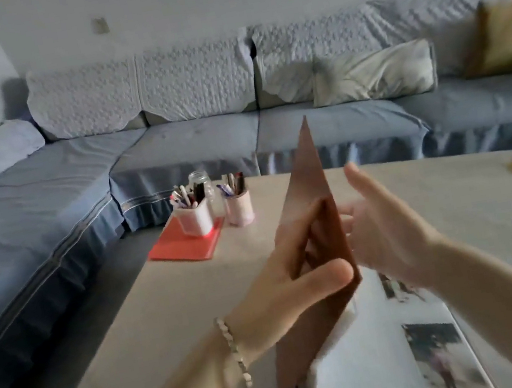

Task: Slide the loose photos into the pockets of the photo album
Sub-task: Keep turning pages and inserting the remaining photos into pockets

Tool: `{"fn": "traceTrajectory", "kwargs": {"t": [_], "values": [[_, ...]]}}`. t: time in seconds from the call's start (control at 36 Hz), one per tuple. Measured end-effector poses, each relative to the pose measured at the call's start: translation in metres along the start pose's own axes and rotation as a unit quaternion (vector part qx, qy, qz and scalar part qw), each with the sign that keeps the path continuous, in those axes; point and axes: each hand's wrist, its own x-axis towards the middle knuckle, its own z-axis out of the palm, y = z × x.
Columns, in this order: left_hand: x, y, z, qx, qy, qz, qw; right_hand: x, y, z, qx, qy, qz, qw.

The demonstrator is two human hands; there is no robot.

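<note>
The photo album (pixel 363 375) lay open at the near edge of the table (pixel 165 310), its pale page showing two photos (pixel 436 356) already in place, both too blurred to read. Its brown cover (pixel 317 183) stood lifted almost on edge, one corner pointing up towards the sofa (pixel 172 147).

The left hand (pixel 295 275), a beaded bracelet (pixel 235 353) at its wrist, reached in from the lower left and lay against the cover's left face. Its fingers (pixel 304 229) were straight and pointed up along the board, with the thumb (pixel 326 278) stretched out near the cover's lower edge. It propped the cover rather than clutching it.

The right hand (pixel 386 233) came in from the lower right on the cover's other side, fingers loose and spread, holding nothing. Motion blur hid whether it touched the cover.

Farther back on the table, two pen pots (pixel 193 219) and a glass jar (pixel 199 179) stood by a red folder (pixel 185 246).
</note>
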Motion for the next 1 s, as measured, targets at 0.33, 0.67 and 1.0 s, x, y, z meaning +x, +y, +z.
{"fn": "traceTrajectory", "kwargs": {"t": [0.33,0.67,1.0], "values": [[0.045,-0.085,0.083,0.416,-0.218,-0.171,0.866,-0.045,0.062,-0.137,-0.138,0.263,0.139,0.944],[-0.004,-0.169,0.052,0.611,-0.082,-0.243,0.749,-0.046,0.172,-0.148,-0.463,0.345,0.12,0.808],[0.028,-0.16,0.042,0.611,-0.09,-0.268,0.739,-0.019,0.164,-0.149,-0.572,0.202,0.218,0.764]]}}
